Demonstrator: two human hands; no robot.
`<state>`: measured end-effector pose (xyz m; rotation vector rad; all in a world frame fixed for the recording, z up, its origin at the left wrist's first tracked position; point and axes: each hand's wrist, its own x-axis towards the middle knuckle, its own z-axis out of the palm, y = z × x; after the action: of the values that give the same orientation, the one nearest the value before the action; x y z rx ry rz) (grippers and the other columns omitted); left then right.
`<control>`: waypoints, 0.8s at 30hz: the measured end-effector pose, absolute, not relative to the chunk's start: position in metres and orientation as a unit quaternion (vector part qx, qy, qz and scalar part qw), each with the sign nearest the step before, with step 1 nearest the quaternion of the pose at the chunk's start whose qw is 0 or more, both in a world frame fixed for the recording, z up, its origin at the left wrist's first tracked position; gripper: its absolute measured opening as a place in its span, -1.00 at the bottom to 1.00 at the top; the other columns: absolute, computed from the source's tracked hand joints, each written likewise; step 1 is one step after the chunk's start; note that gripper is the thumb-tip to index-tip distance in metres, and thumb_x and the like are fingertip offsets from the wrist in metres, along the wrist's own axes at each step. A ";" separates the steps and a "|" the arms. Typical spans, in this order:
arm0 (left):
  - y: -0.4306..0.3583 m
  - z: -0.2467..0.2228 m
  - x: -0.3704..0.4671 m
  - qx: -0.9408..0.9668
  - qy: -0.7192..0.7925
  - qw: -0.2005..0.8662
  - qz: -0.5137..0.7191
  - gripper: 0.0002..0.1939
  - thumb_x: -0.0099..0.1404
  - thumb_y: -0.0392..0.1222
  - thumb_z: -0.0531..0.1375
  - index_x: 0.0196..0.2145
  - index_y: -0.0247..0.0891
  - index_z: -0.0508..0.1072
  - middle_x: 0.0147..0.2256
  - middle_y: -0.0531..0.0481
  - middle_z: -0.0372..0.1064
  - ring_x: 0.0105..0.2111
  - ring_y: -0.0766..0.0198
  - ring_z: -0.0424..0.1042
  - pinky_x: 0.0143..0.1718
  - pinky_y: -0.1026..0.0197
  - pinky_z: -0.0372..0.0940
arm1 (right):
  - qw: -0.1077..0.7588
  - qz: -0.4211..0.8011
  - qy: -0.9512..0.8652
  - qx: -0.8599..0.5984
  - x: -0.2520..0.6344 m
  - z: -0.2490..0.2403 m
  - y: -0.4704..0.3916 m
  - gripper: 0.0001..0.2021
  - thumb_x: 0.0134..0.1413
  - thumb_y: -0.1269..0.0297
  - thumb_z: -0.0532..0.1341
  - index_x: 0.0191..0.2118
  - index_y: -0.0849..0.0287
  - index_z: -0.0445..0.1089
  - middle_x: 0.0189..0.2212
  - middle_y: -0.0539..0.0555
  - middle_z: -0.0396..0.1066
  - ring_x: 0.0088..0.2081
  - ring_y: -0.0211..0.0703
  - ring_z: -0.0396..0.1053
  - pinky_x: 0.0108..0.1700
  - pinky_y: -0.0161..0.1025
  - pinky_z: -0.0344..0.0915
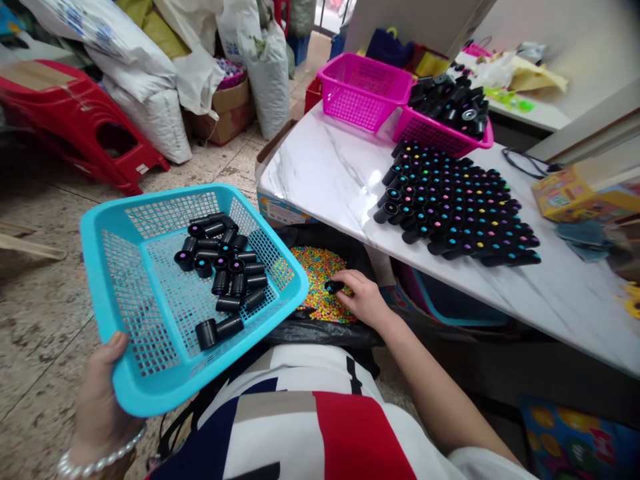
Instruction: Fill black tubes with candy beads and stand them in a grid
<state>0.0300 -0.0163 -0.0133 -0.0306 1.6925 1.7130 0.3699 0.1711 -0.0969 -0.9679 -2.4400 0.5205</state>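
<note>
My left hand (pixel 103 393) grips the near left corner of a light blue plastic basket (pixel 150 393), thumb over the rim. Inside the basket lie several short black plastic tubes (pixel 237 267), some with purple or blue spots at their ends. My right hand (pixel 363 300) is closed around one black tube (pixel 334 287), just over a mass of small multicoloured beads (pixel 320 267). Those beads fill a container lined with a black plastic bag (pixel 320 333). My fingers partly cover the held tube, and I cannot tell whether it touches the beads.
A white marble-patterned table (pixel 330 167) carries rows of black tubes (pixel 455 200) with coloured dots. Behind them stand a pink basket (pixel 365 93) and another pink basket (pixel 440 133) heaped with black parts. Red stools (pixel 75 113) and white sacks (pixel 270 80) stand on the floor.
</note>
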 end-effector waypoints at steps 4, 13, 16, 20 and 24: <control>-0.015 -0.012 0.031 -0.031 0.671 0.345 0.656 -0.72 0.07 -0.13 0.28 -0.22 -0.18 0.56 -0.26 0.08 0.53 -0.11 0.05 0.44 -0.19 0.23 0.42 | 0.247 0.260 -0.852 -0.380 0.368 -0.091 0.168 -0.69 0.01 0.49 0.20 -0.09 0.11 0.42 -0.15 0.09 0.47 -0.08 -0.06 0.42 0.03 -0.05 0.36; -0.019 -0.013 0.029 -0.023 0.663 0.366 0.653 -0.67 0.00 -0.07 0.35 -0.22 -0.14 0.56 -0.21 0.11 0.53 -0.08 0.04 0.43 -0.23 0.25 0.44 | 0.408 0.466 -0.665 -0.417 0.353 -0.064 0.150 -0.75 -0.01 0.29 0.33 -0.16 0.11 0.41 -0.18 0.10 0.42 -0.16 -0.11 0.43 -0.09 -0.16 0.43; -0.020 -0.016 0.027 -0.033 0.663 0.380 0.644 -0.60 -0.08 -0.05 0.39 -0.22 -0.08 0.56 -0.21 0.13 0.53 -0.01 -0.01 0.39 -0.29 0.26 0.45 | 0.416 0.431 -0.666 -0.445 0.346 -0.052 0.148 -0.75 0.02 0.28 0.33 -0.15 0.11 0.38 -0.27 0.07 0.43 -0.31 -0.17 0.44 -0.27 -0.22 0.46; -0.019 -0.022 0.024 -0.088 0.672 0.380 0.629 -0.54 -0.19 -0.03 0.41 -0.23 0.03 0.57 -0.20 0.13 0.54 0.06 -0.10 0.34 -0.41 0.21 0.48 | 0.452 0.227 -0.726 -0.466 0.344 -0.035 0.153 -0.73 0.07 0.33 0.29 -0.07 0.07 0.37 -0.20 0.10 0.43 -0.42 -0.22 0.42 -0.43 -0.25 0.44; -0.020 -0.026 0.024 -0.063 0.667 0.380 0.638 -0.54 -0.18 -0.08 0.38 -0.22 0.00 0.57 -0.18 0.14 0.53 0.07 -0.12 0.32 -0.40 0.23 0.48 | 0.393 0.033 -0.844 -0.363 0.350 -0.034 0.161 -0.63 0.10 0.46 0.20 0.03 0.03 0.37 -0.06 0.16 0.43 -0.11 -0.07 0.47 -0.12 -0.14 0.50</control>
<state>0.0241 -0.0200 -0.0256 -0.1610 1.7021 1.6301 0.3496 0.1612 -0.0338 -0.9223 -2.1415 0.0845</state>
